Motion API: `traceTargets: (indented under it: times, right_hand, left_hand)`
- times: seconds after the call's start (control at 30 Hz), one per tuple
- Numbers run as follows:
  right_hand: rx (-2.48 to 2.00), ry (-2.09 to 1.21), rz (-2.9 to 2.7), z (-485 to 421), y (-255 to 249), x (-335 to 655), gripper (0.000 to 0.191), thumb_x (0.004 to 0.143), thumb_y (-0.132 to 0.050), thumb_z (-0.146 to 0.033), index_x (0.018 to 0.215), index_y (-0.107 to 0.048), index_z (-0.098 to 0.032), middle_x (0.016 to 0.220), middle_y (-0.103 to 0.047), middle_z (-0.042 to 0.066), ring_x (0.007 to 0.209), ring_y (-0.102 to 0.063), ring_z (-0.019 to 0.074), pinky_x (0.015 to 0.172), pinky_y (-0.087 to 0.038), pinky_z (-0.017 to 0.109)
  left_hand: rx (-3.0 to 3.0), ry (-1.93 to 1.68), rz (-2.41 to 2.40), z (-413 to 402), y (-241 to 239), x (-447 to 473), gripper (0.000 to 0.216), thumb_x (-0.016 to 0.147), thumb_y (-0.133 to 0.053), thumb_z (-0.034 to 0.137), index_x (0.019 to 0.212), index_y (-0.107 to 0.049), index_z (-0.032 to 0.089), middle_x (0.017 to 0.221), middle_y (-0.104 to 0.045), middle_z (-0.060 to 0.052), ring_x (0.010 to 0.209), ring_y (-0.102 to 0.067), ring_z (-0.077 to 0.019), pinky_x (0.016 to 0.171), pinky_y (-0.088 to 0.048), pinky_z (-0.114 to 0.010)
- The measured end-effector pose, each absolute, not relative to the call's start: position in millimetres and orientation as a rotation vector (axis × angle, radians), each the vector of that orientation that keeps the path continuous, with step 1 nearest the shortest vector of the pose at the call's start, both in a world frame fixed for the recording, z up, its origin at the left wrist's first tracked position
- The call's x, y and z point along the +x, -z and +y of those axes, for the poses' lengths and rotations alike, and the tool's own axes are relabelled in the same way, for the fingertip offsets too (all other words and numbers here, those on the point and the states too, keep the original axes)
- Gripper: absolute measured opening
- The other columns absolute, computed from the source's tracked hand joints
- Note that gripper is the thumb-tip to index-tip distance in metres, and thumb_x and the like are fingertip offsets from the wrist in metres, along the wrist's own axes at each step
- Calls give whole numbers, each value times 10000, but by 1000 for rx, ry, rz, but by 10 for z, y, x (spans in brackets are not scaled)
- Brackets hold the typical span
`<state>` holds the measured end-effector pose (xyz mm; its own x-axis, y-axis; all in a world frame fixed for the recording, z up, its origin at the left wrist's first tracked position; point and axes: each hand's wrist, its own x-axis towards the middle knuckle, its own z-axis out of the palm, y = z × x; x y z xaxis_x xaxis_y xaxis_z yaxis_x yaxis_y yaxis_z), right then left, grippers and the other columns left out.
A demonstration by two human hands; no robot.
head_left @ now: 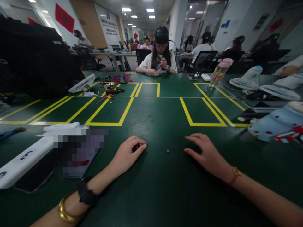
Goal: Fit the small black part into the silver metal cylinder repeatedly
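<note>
A tiny dark metal piece with a light centre, like a small nut (pixel 168 151), lies on the green table (pixel 153 192) between my hands. Left of it rests my left hand (pixel 131 151), fingers curled and thumb tip brought up to the index fingertip. Whether anything sits inside that pinch is hidden. To the right of the small piece, my right hand (pixel 207 154) is open, thumb and fingers apart with nothing between them. Both hands are low over the tabletop, and neither touches the small piece.
On the left are a white power strip (pixel 28 160), a phone (pixel 85 160) and a black bag (pixel 35 60). Wires (pixel 121 78) and a white fan (pixel 82 83) lie farther back. A blue cup (pixel 274 121) and a bottle (pixel 220 74) stand right. A person (pixel 157 60) sits opposite.
</note>
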<state>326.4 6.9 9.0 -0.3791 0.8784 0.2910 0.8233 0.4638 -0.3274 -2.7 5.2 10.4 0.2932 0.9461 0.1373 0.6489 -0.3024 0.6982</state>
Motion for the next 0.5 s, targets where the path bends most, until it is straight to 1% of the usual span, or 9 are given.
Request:
traceTargets:
  times: [0.07, 0.1, 0.17, 0.23, 0.27, 0.33, 0.37, 0.43, 0.5]
  right_hand:
    - [-1278, -372, -2404, 84, -87, 2876, 441, 841, -543, -426, 1253, -551, -269, 1161, -555, 74, 1038, -521, 198, 873, -470, 400]
    - [-1232, -419, -2437, 98, -84, 2737, 387, 854, -531, -407, 1211, -584, -266, 1127, -569, 69, 1008, -528, 188, 858, -475, 389]
    - [-1180, -465, -2471, 137, -80, 2583, 270, 884, -493, -353, 1075, -650, -244, 1037, -597, 60, 946, -541, 167, 835, -479, 367]
    - [-1184, -473, -2457, 181, -95, 2608, 242, 904, -456, -311, 987, -664, -223, 986, -610, 55, 916, -551, 153, 829, -479, 348]
    - [-1206, -454, -2435, 204, -113, 2690, 240, 905, -451, -310, 981, -658, -217, 986, -614, 55, 916, -557, 150, 831, -478, 342]
    - [-1292, -328, -2363, 247, -168, 2989, 234, 898, -462, -331, 992, -638, -211, 1006, -619, 58, 930, -566, 154, 839, -474, 340]
    - [-1354, -210, -2314, 266, -201, 3200, 234, 889, -473, -346, 990, -629, -204, 1011, -622, 63, 937, -570, 162, 849, -468, 346]
    - [-1498, 105, -2198, 291, -256, 3707, 246, 865, -498, -373, 973, -614, -184, 1001, -630, 86, 947, -573, 189, 874, -446, 369]
    - [-1706, 416, -2095, 293, -272, 4256, 262, 849, -499, -378, 961, -601, -165, 1019, -629, 132, 975, -563, 227, 891, -415, 390]
  left_hand:
    - [2056, -734, 1413, 52, -104, -33, 224, 908, -503, 341, 973, -671, 208, 922, -609, -45, 805, -578, -177, 680, -455, -298]
    - [2056, -736, 1411, 53, -102, -38, 223, 909, -503, 338, 975, -671, 208, 926, -608, -45, 809, -576, -177, 684, -454, -298]
    - [2050, -745, 1408, 57, -97, -49, 221, 911, -500, 336, 970, -671, 208, 927, -607, -44, 809, -572, -176, 680, -449, -295]
    - [2045, -757, 1403, 60, -91, -60, 214, 910, -503, 330, 960, -672, 209, 920, -607, -42, 799, -569, -172, 674, -445, -290]
    - [2042, -760, 1400, 62, -88, -65, 210, 909, -506, 327, 957, -673, 210, 917, -608, -40, 792, -567, -169, 672, -444, -287]
    - [2031, -766, 1396, 63, -83, -70, 204, 907, -511, 323, 951, -675, 211, 914, -608, -37, 784, -566, -166, 674, -444, -285]
    - [2023, -769, 1394, 63, -80, -69, 203, 907, -512, 323, 952, -676, 211, 915, -608, -36, 785, -567, -165, 678, -445, -284]
    - [2009, -777, 1392, 60, -76, -63, 205, 908, -512, 324, 949, -677, 208, 913, -610, -37, 788, -569, -165, 680, -446, -283]
    - [2000, -787, 1393, 56, -72, -52, 206, 909, -512, 324, 939, -677, 204, 908, -612, -37, 785, -569, -165, 670, -444, -280]
